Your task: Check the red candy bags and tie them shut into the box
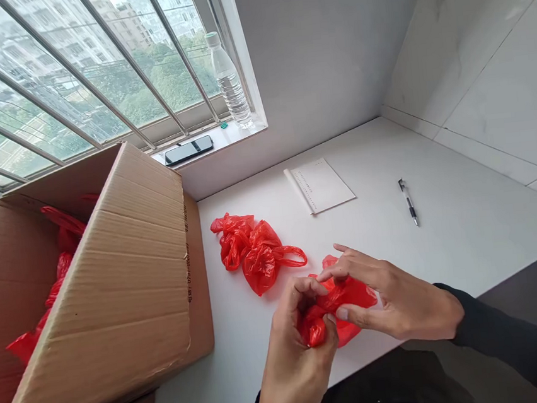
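Both hands work on one crumpled red plastic bag above the near edge of the white table. My left hand is closed round a bunched part of it, thumb pressed on top. From the right, my right hand pinches the bag's upper part between thumb and curved fingers. Some of the bag hangs loose under the right hand. Just beyond the left hand lie more red plastic bags, scrunched up, one with a handle loop sticking out to the right.
An open cardboard box with red bags inside stands at the left. A notepad and a pen lie farther back. On the windowsill are a phone and a water bottle.
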Tool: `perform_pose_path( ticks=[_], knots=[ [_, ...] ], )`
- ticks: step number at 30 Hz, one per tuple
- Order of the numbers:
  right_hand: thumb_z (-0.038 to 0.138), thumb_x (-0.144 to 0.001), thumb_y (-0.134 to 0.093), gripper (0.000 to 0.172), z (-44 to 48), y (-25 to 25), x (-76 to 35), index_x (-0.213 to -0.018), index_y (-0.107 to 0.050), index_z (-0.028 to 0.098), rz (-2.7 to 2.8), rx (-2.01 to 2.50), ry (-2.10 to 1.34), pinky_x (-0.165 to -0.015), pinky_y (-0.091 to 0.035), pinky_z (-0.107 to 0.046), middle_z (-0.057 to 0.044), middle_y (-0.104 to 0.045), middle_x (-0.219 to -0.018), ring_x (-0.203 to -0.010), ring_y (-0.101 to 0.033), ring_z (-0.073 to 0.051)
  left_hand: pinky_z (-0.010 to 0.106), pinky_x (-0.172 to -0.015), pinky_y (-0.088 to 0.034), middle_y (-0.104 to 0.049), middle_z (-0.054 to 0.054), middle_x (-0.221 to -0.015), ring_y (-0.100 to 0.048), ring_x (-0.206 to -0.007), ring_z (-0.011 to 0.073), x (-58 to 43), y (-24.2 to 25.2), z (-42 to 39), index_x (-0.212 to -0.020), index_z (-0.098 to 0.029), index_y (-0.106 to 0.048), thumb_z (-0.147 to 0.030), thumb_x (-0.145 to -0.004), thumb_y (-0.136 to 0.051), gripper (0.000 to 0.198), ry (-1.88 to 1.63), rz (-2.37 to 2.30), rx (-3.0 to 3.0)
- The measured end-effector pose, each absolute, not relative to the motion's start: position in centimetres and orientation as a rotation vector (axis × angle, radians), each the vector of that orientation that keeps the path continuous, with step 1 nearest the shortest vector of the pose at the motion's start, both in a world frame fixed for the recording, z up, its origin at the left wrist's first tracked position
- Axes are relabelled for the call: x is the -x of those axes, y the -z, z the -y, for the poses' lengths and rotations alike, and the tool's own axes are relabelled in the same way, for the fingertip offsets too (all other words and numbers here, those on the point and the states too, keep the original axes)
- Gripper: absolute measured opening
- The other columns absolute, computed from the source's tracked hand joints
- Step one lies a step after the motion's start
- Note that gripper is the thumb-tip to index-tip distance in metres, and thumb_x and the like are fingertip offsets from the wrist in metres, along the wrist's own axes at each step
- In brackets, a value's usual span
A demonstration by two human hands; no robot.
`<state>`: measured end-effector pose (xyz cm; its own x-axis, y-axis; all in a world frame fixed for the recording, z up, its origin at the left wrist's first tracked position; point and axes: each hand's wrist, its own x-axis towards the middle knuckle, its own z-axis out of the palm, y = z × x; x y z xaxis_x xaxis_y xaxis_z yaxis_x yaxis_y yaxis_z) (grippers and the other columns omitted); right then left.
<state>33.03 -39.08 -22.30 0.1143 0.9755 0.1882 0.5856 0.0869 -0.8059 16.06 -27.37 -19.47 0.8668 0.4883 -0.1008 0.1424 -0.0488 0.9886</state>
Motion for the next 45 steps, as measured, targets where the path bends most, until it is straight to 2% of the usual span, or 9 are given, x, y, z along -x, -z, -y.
perform_pose_path(
  ticks=[4, 7, 10, 13, 17, 23, 30, 36, 45],
  knots=[
    [0.033, -0.097, -0.063, 0.023, 39.1, 22.6, -32.9, -0.118, -0.064, 0.027, 1.449, 1.633, -0.683, -0.117, -0.04, -0.043, -0.001, -0.074, -0.114, -0.131, -0.056, -0.024, 0.02, -0.074, -0.051, -0.06, -0.001, -0.097, -0.06, -0.083, 0.0104, -16.3, 20.9, 27.6, -0.113, -0.027, -0.055, 0.0, -0.09, -0.05, 0.036, -0.553, -0.52, -2.018],
    [0.039, -0.098, -0.061, 0.025, 39.1, 22.7, -32.7, -0.118, -0.067, 0.026, 1.382, 1.635, -0.748, -0.109, -0.044, -0.041, -0.003, -0.073, -0.117, -0.127, -0.057, -0.025, 0.018, -0.075, -0.052, -0.061, 0.002, -0.102, -0.062, -0.087, 0.0103, -16.7, 21.9, 27.7, -0.121, -0.024, -0.056, 0.005, -0.088, -0.049, 0.045, -0.785, -0.431, -2.252],
    [0.046, -0.101, -0.056, 0.035, 39.0, 22.5, -32.6, -0.127, -0.064, 0.025, 1.284, 1.637, -0.815, -0.094, -0.05, -0.038, -0.004, -0.072, -0.102, -0.101, -0.064, -0.021, 0.02, -0.083, -0.055, -0.061, 0.005, -0.108, -0.064, -0.098, 0.0129, -17.0, 22.4, 27.9, -0.124, -0.022, -0.058, 0.007, -0.089, -0.05, 0.046, -0.922, -0.428, -2.332],
    [0.049, -0.101, -0.054, 0.041, 38.8, 22.3, -32.6, -0.134, -0.061, 0.025, 1.237, 1.628, -0.87, -0.079, -0.051, -0.033, -0.001, -0.068, -0.088, -0.081, -0.061, -0.018, 0.024, -0.087, -0.056, -0.061, 0.007, -0.11, -0.065, -0.103, 0.0158, -17.1, 22.7, 28.2, -0.127, -0.021, -0.059, 0.004, -0.091, -0.054, 0.044, -0.969, -0.466, -2.348],
    [0.05, -0.099, -0.059, 0.029, 38.8, 22.0, -32.6, -0.108, -0.07, 0.025, 1.233, 1.616, -0.871, -0.078, -0.049, -0.031, 0.0, -0.069, -0.087, -0.081, -0.059, -0.016, 0.023, -0.084, -0.057, -0.059, 0.007, -0.11, -0.064, -0.1, 0.0153, -17.3, 23.1, 28.6, -0.126, -0.021, -0.06, 0.002, -0.092, -0.057, 0.042, -1.04, -0.509, -2.356],
    [0.051, -0.1, -0.055, 0.037, 38.6, 22.2, -32.5, -0.079, -0.06, 0.021, 1.218, 1.558, -0.943, -0.066, -0.042, -0.028, 0.003, -0.058, -0.073, -0.07, -0.049, -0.013, 0.026, -0.085, -0.056, -0.058, 0.006, -0.109, -0.063, -0.101, 0.0166, -17.9, 24.2, 29.0, -0.12, -0.021, -0.061, 0.002, -0.089, -0.061, 0.039, -1.227, -0.633, -2.33],
    [0.049, -0.103, -0.051, 0.032, 38.4, 21.8, -33.0, -0.113, -0.067, 0.023, 1.08, 1.443, -1.102, -0.074, -0.048, -0.028, 0.0, -0.071, -0.097, -0.08, -0.06, -0.015, 0.026, -0.087, -0.058, -0.06, 0.003, -0.106, -0.063, -0.1, 0.013, -17.9, 24.9, 29.2, -0.119, -0.023, -0.051, 0.008, -0.085, -0.063, 0.048, -1.251, -0.492, -2.093],
    [0.044, -0.102, -0.055, 0.025, 38.6, 21.5, -32.9, -0.094, -0.065, 0.022, 1.089, 1.563, -0.915, -0.082, -0.048, -0.03, -0.001, -0.066, -0.093, -0.087, -0.06, -0.016, 0.036, -0.097, -0.056, -0.062, 0.002, -0.103, -0.065, -0.108, 0.0179, -17.5, 24.4, 28.5, -0.114, -0.023, -0.053, 0.006, -0.083, -0.068, 0.045, -1.249, -0.453, -2.173],
    [0.043, -0.107, -0.044, 0.024, 38.8, 22.1, -32.2, -0.094, -0.05, 0.024, 1.053, 1.524, -0.8, -0.072, -0.046, -0.027, 0.003, -0.054, -0.084, -0.073, -0.052, -0.012, 0.027, -0.081, -0.057, -0.065, 0.004, -0.108, -0.066, -0.099, 0.0159, -16.1, 24.4, 29.0, -0.105, -0.024, -0.06, 0.004, -0.087, -0.065, 0.034, -1.099, -0.582, -2.245]
  ],
)
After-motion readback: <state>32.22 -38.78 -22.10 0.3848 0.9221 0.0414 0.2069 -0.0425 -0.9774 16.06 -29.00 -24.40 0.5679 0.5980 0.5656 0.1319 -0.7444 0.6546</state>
